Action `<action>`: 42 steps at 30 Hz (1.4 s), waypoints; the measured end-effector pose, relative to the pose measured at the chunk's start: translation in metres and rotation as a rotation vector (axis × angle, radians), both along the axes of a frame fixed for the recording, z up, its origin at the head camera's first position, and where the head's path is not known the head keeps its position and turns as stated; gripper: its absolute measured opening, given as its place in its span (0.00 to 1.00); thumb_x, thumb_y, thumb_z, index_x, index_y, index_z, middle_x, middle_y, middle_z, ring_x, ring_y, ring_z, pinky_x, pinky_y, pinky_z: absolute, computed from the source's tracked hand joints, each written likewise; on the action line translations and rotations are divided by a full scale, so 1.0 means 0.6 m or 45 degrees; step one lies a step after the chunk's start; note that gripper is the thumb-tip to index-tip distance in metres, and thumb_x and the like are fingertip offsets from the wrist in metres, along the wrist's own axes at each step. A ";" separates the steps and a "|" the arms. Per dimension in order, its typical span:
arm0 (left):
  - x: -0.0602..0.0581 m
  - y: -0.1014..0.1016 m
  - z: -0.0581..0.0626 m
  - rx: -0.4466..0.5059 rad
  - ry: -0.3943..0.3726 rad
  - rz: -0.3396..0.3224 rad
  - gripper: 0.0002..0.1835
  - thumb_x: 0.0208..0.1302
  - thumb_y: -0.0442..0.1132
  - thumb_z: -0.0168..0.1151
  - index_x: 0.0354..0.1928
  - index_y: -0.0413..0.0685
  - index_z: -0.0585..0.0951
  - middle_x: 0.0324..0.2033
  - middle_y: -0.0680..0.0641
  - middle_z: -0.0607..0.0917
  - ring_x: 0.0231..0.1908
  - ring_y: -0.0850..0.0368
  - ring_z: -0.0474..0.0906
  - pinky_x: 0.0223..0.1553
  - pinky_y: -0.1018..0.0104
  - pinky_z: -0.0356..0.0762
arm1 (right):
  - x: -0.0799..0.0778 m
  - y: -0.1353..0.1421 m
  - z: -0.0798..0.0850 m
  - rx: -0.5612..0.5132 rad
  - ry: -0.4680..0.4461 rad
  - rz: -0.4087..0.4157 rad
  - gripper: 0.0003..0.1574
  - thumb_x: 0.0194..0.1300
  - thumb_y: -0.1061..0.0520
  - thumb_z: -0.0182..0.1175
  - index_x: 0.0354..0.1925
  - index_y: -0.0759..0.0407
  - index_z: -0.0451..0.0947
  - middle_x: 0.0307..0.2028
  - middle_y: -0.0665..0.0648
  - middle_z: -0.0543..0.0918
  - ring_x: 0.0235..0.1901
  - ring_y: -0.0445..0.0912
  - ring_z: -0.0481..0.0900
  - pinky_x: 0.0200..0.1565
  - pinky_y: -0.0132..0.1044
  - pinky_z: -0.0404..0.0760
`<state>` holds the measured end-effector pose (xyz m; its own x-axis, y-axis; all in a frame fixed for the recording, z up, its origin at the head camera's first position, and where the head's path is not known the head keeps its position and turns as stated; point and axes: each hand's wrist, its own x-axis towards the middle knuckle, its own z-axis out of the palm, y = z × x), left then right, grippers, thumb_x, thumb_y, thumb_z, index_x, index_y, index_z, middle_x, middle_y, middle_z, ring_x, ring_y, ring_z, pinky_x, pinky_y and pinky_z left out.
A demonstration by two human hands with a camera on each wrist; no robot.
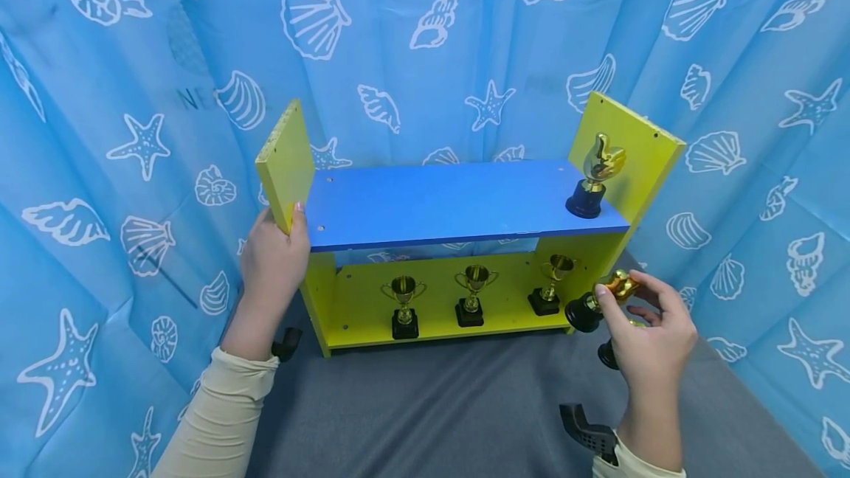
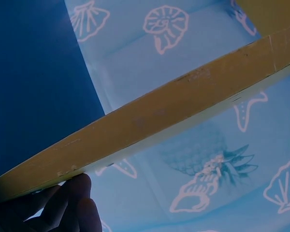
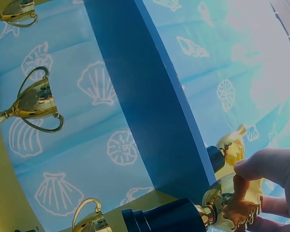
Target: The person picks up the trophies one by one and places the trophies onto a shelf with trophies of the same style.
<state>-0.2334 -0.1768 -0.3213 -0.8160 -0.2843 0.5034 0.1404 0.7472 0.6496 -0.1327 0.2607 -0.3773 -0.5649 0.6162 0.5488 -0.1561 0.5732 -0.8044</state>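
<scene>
My left hand grips the front edge of the yellow left side panel of a blue and yellow shelf; its fingers show against that panel in the left wrist view. In my right hand a gold thumbs-up trophy is pinched by its golden top, with its black base pointing left, in front of the shelf's right end. A similar thumbs-up trophy stands upright on the blue board at the right. Three gold cup trophies, among them the middle one, stand on the lower yellow board.
Below the held trophy, the black base of another trophy shows, mostly hidden by my right hand. The shelf stands on a grey cloth. A blue curtain with white seashell prints hangs behind and on both sides.
</scene>
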 end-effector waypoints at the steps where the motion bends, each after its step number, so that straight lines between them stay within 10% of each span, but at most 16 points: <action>1: 0.000 0.000 0.000 0.002 0.000 -0.001 0.29 0.73 0.64 0.38 0.44 0.44 0.74 0.30 0.43 0.77 0.30 0.45 0.79 0.25 0.58 0.69 | 0.000 -0.001 0.001 0.002 0.001 0.001 0.29 0.52 0.51 0.75 0.53 0.56 0.81 0.48 0.49 0.81 0.45 0.32 0.76 0.41 0.15 0.74; 42: 0.000 -0.001 -0.001 -0.014 0.027 -0.002 0.27 0.73 0.63 0.38 0.38 0.45 0.72 0.26 0.44 0.72 0.25 0.46 0.75 0.21 0.59 0.67 | -0.005 -0.005 0.007 0.000 0.034 0.038 0.29 0.51 0.54 0.76 0.53 0.55 0.82 0.48 0.46 0.80 0.45 0.34 0.78 0.40 0.16 0.75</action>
